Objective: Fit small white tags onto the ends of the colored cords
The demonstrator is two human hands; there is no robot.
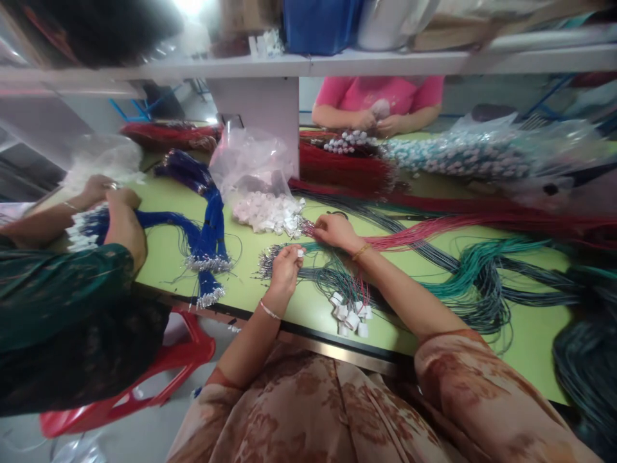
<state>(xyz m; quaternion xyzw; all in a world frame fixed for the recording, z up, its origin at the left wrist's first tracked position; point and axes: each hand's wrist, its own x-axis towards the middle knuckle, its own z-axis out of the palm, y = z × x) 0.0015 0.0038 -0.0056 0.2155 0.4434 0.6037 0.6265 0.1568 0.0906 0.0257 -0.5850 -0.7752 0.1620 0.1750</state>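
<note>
My left hand (284,270) is closed around a small white plastic connector (300,253), pinched between thumb and fingers. Beside it lie the metal-tipped ends of a dark grey wire bundle (268,262). My right hand (336,231) reaches across the bench, its fingers closed on the tip end of a pink-red wire bundle (405,233); how many wires it grips is hidden. Just left of those fingertips is a heap of loose white connectors (267,212). Below my right wrist, several wired white connectors (351,315) lie in a cluster near the bench edge.
Green wires (482,260) and black wires (583,350) spread to the right. Scissors (337,213) lie behind my right hand. At left, a co-worker's hands (120,206) work near blue wire bundles (212,225). Another person in pink (378,96) sits opposite. A shelf (308,64) crosses above.
</note>
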